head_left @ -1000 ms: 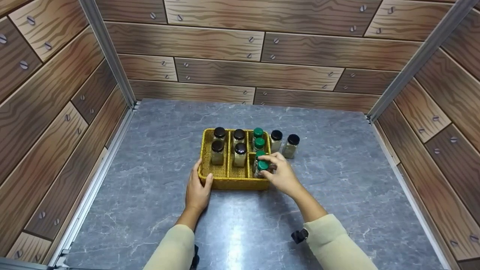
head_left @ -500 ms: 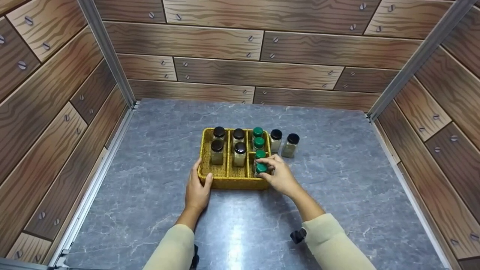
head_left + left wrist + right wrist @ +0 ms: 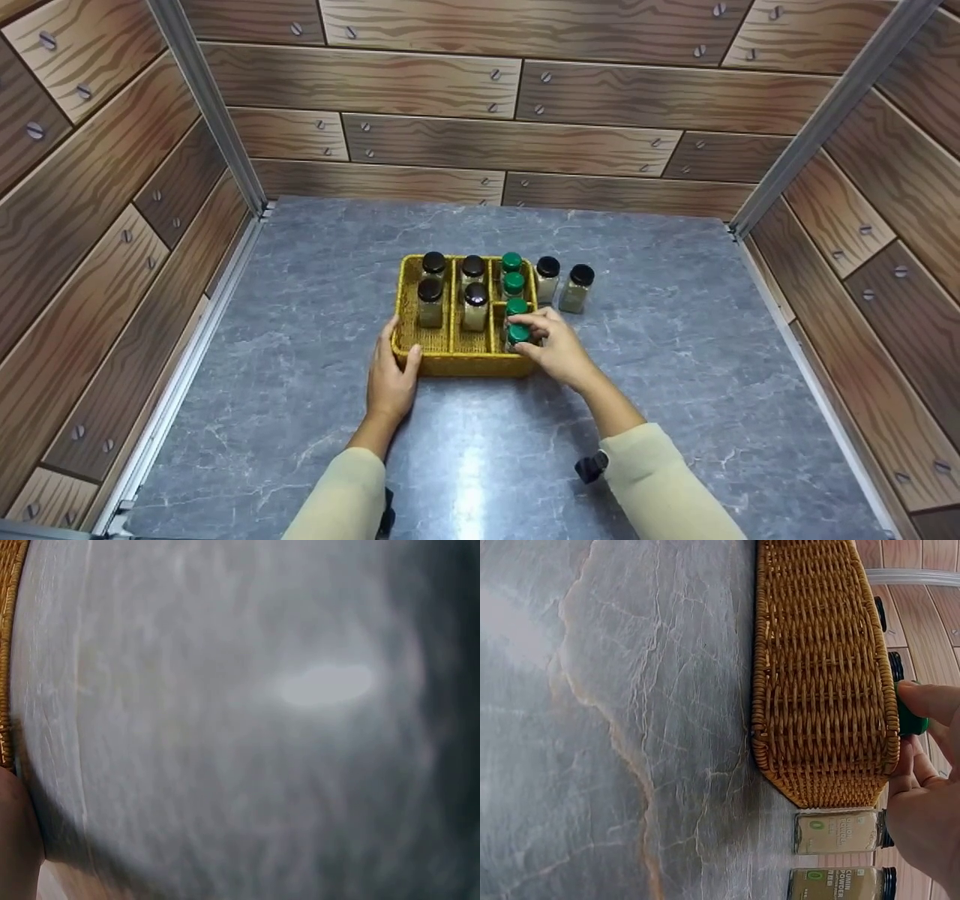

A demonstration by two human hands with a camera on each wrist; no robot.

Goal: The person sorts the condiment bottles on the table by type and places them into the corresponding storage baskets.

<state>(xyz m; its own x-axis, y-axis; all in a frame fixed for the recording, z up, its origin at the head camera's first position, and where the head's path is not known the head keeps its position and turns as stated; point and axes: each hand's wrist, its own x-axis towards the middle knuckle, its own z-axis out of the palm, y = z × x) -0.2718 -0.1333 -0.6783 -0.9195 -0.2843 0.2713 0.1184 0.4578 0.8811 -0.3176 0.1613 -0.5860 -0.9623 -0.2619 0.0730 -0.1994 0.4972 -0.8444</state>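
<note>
A yellow-brown wicker basket with dividers stands on the table in the head view. My left hand grips its front left corner, thumb at the front wall and fingers along the left side. My right hand pinches the green cap of a spice jar in the front right compartment. Another green-capped jar stands just behind it. In the right wrist view, thumb and fingers close on the green cap above the basket rim; the jar's body is hidden by the wicker wall.
Black-capped jars fill parts of the left and middle compartments; green-capped jars stand at the back right. Outside the basket, right, are an onion powder jar and a cumin powder jar. Wood-patterned walls enclose the grey marbled table.
The right hand has lowered the green-capped jar slightly into the front right compartment, its cap moving a little left. The left hand stays on the basket corner.
</note>
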